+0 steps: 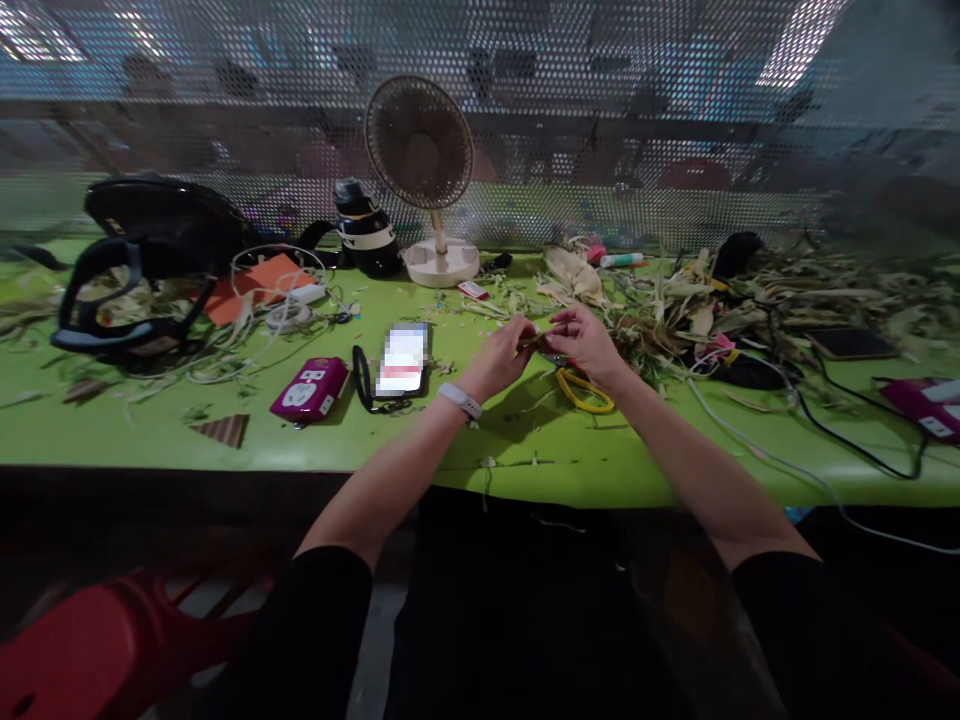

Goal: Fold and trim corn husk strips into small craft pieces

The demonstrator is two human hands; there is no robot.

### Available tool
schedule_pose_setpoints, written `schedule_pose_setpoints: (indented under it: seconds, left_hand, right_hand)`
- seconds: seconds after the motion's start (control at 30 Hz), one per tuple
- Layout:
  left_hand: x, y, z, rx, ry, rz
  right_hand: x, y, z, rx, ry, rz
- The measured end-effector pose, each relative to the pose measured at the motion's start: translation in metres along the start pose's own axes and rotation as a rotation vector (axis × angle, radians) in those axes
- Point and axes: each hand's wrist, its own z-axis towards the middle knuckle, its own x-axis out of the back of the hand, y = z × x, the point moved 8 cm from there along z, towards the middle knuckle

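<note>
Above the green tabletop, my left hand point(496, 360) and my right hand point(589, 348) meet with fingertips pinched together. Between them is a small, thin greenish-brown piece of plant leaf point(537, 341), mostly covered by the fingers. A pair of scissors with yellow handles point(585, 392) lies just below my right hand, its blades largely hidden. Pale dried leaves point(576, 275) are spread behind my hands, and a big heap of leaf strips point(686, 310) is piled to the right. A white band point(460, 400) circles my left wrist.
Left of my hands lie a lit phone point(403, 360), a purple power box point(309, 390) and a black-framed headset point(135, 310). A fan point(442, 262) and a dark bottle point(367, 235) stand at the back against a perforated metal screen point(600, 130). A white cable point(757, 450) trails over the right edge.
</note>
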Motion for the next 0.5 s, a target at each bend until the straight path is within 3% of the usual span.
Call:
schedule_pose_setpoints:
  seconds: [0.23, 0.33, 0.43, 0.5]
  left_hand:
    - [-0.004, 0.003, 0.000, -0.062, -0.053, 0.016]
    - [-0.003, 0.001, 0.000, -0.042, -0.041, -0.027]
    - [-0.006, 0.000, -0.001, -0.030, -0.053, -0.113]
    - [-0.009, -0.004, -0.001, 0.001, -0.066, -0.204]
  right_hand:
    - [-0.007, 0.003, -0.006, -0.089, -0.038, -0.092]
    - [-0.006, 0.000, -0.003, 0.009, -0.028, -0.181]
    - [0.001, -0.010, 0.000, 0.171, 0.054, -0.298]
    - [0.005, -0.013, 0.001, 0.198, 0.099, -0.312]
